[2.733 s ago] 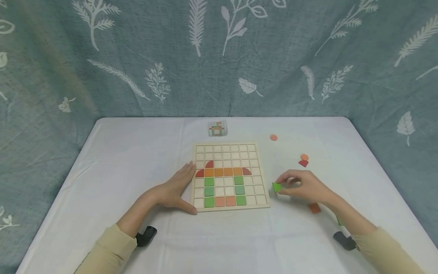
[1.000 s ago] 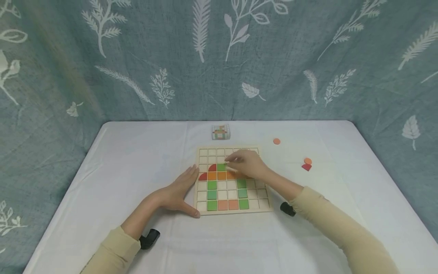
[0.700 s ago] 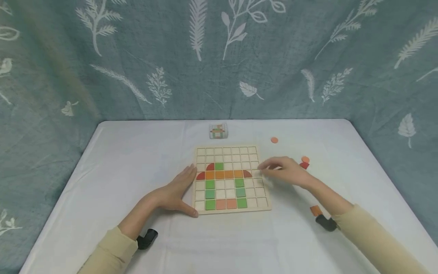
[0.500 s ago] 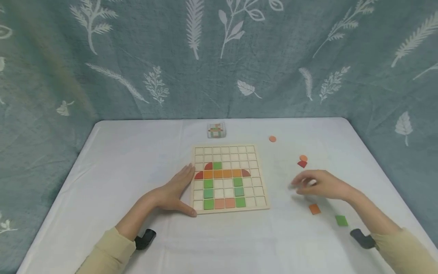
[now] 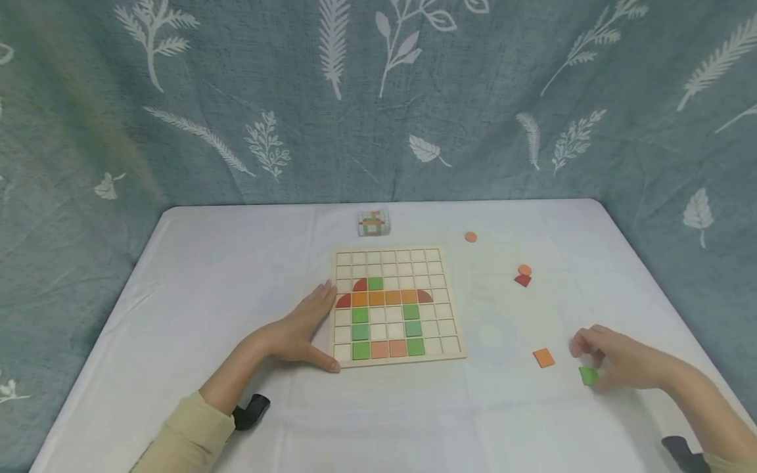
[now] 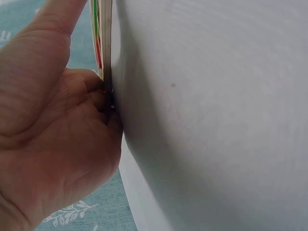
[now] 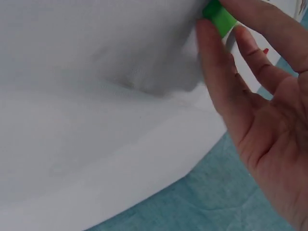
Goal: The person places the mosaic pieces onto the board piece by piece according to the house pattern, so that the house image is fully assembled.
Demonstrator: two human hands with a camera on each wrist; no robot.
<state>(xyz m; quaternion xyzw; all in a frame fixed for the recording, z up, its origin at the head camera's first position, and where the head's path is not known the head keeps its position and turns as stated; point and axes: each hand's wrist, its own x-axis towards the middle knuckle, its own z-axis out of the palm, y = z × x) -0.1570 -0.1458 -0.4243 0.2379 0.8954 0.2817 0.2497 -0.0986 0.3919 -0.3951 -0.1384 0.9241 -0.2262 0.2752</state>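
A wooden grid board (image 5: 440, 332) lies mid-table with red, orange, green and pink tiles set in its cells. My left hand (image 5: 298, 328) rests along the board's left edge, fingers extended, thumb at the near corner; in the left wrist view the palm (image 6: 57, 144) is against the board's side. At the right, my right hand (image 5: 633, 358) is over a loose green square tile (image 5: 588, 376), thumb beside it and the other fingertips apart from it in the head view. The right wrist view has the green tile (image 7: 221, 19) between thumb and fingers; contact is unclear.
An orange square tile (image 5: 543, 358) lies left of the right hand. Farther back are an orange disc (image 5: 524, 270) touching a red piece (image 5: 523, 280), and another orange disc (image 5: 470, 237). A small pattern card (image 5: 373, 223) sits behind the board. Black wrist devices (image 5: 252, 412) are on both arms.
My right hand put a green tile on the board beside the upper red quarter-round, let go, and moved right and nearer to the other green tile. My left hand stayed at the board.
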